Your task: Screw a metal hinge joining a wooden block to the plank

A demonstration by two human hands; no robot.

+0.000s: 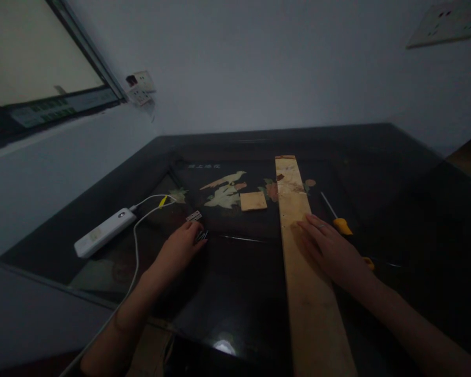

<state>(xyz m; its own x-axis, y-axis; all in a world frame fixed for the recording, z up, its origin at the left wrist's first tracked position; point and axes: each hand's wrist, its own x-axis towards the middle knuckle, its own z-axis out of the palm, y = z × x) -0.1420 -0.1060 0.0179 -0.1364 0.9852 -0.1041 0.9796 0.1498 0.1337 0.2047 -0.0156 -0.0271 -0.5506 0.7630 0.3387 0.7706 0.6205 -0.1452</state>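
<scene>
A long wooden board [308,293] runs from the near edge towards the back of the dark table. My right hand [327,246] lies on its right side, fingers stretched out over the wood. Further left, my left hand [184,243] is low over the tabletop, thumb and fingers apart around a few small screws [202,235]. Just beyond those fingertips sits a small metal hinge [194,215]. A small square piece of wood [253,201] rests between the hinge and the board. Right of the board lies a screwdriver [341,225] with a yellow handle.
A white power bank [104,233] with a white cable [136,246] occupies the table's left side. Another yellow-handled item [369,263] is partly hidden by my right forearm. Walls with sockets [141,86] rise behind the dark table [235,293], and a window stands at upper left.
</scene>
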